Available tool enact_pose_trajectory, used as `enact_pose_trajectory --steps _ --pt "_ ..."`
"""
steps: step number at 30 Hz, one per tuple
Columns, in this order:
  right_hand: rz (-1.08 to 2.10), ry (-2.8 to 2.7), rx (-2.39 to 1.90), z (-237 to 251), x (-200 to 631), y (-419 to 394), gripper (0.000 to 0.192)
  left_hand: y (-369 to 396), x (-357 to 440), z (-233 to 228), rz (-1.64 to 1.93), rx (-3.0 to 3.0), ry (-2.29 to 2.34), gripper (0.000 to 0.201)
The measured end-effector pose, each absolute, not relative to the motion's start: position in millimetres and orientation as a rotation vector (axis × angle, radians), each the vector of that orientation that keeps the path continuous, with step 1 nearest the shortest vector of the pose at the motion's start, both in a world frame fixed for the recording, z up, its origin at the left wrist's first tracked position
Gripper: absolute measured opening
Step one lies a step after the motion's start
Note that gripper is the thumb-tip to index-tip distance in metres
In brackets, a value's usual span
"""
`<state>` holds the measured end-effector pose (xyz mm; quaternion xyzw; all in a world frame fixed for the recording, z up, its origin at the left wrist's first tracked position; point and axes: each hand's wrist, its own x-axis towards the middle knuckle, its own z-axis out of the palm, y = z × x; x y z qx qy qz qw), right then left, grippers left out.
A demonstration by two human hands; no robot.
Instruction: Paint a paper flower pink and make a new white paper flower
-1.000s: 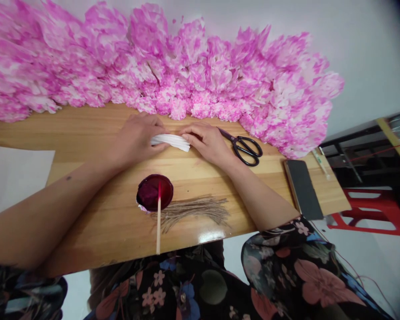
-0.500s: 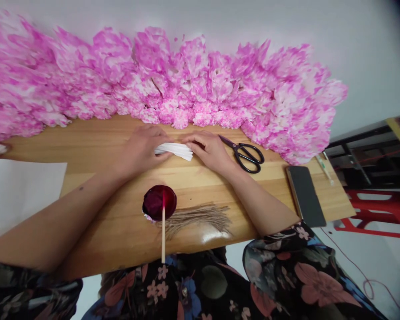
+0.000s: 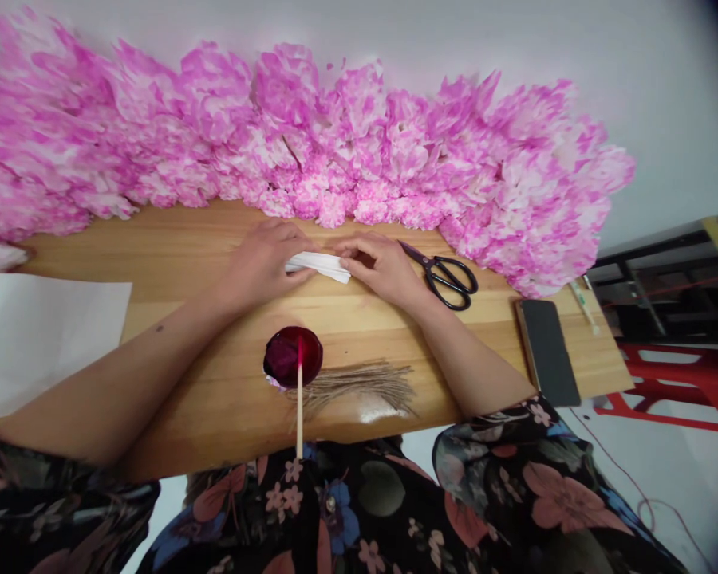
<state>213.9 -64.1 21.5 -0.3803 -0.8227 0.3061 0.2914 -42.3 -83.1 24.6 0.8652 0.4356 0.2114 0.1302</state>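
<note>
Head cam: left hand (image 3: 262,263) and right hand (image 3: 383,267) still pinch folded paper (image 3: 319,265) ends, fingers closed; strip flatter than before.

Glossy varnished wooden board (image 3: 185,263) bearing folded white paper strip (image 3: 320,265), crinkled pink tissue-paper flowers (image 3: 359,159), black metal scissors (image 3: 446,275) and rough twine (image 3: 359,383).
</note>
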Motion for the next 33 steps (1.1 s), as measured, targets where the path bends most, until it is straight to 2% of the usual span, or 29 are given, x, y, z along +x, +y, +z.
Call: enact_pose_trajectory --steps 9,15,19,25,27,33 --pt "0.789 -2.249 -0.975 22.9 214.8 -63.5 0.025 -81.4 -41.5 24.2 0.615 2.439 1.277 0.031" --pt "0.762 -2.255 -1.003 20.0 214.9 -62.8 0.022 -81.2 -42.3 21.8 0.618 2.469 1.271 0.035" --pt "0.723 -2.315 -0.952 22.5 215.0 -63.7 0.032 -79.4 -43.2 19.9 0.605 2.469 1.277 0.033" --pt "0.458 -2.538 -0.974 29.5 209.8 -72.5 0.053 -78.7 -43.4 19.2 0.586 2.484 1.294 0.036" --pt "0.419 -2.559 -0.993 29.4 208.4 -74.4 0.050 -79.7 -42.6 21.1 0.579 2.481 1.302 0.037" --pt "0.444 -2.490 -1.019 25.5 208.3 -72.6 0.023 -81.5 -41.0 27.5 0.531 2.490 1.294 0.039"
